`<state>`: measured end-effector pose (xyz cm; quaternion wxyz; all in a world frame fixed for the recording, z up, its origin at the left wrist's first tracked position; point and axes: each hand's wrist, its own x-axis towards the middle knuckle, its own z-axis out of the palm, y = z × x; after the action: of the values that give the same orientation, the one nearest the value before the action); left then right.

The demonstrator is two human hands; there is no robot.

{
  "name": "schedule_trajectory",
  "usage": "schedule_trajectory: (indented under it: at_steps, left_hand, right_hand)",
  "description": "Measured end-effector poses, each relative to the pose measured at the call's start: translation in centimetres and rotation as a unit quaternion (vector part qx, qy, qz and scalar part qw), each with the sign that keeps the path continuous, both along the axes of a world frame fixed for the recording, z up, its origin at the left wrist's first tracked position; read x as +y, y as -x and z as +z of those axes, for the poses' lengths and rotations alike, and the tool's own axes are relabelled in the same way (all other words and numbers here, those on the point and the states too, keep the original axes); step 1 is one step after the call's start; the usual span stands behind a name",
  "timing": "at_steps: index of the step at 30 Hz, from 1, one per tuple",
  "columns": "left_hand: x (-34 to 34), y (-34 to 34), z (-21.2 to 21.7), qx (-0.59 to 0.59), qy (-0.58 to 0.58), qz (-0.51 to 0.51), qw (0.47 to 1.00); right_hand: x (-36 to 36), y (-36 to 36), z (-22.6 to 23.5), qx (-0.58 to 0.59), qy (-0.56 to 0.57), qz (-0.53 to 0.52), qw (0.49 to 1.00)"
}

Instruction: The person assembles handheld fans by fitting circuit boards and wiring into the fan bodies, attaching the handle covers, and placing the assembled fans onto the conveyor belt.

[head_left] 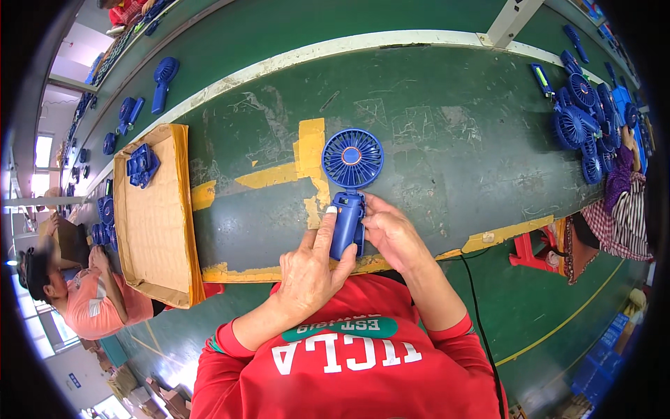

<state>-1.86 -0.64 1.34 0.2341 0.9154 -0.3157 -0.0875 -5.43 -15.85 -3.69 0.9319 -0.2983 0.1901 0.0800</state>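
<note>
A blue handheld fan (352,158) lies near the front of the dark green worktable, its round grille pointing away from me. Its handle (344,227) runs toward me, with a small dark window near the top; the casing seems parted along its right side. My left hand (308,272) is closed on the handle, index finger pressed near the window and thumb at the lower end. On the other side, my right hand (391,232) pinches the handle's right edge; what its fingertips grip there is partly hidden.
A shallow cardboard tray (155,230) at the left holds blue plastic parts (142,166). Blue fans (583,122) are heaped at the far right; another fan (163,82) lies beyond the white rail (335,47). A co-worker (105,293) sits left, and a red stool (534,255) stands right.
</note>
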Motion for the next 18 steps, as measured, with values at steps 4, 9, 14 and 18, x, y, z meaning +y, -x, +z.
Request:
schedule_trajectory:
  at_steps: [4, 9, 14, 18]
  left_hand:
    - [-0.18, 0.07, -0.11, -0.017, -0.008, -0.004, 1.000]
    - [-0.31, 0.19, -0.02, -0.029, -0.023, -0.006, 0.999]
    - [-0.24, 0.14, -0.05, -0.039, -0.019, -0.007, 0.999]
    - [-0.18, -0.04, -0.36, -0.043, -0.002, -0.024, 0.999]
  right_hand:
    - [0.04, 0.05, 0.45, 0.003, 0.022, 0.011, 1.000]
    - [0.05, 0.11, 0.66, 0.000, 0.042, 0.033, 0.999]
    - [0.38, 0.23, 0.78, -0.010, 0.050, 0.040, 0.998]
    - [0.37, 0.36, 0.45, -0.033, 0.043, 0.046, 0.997]
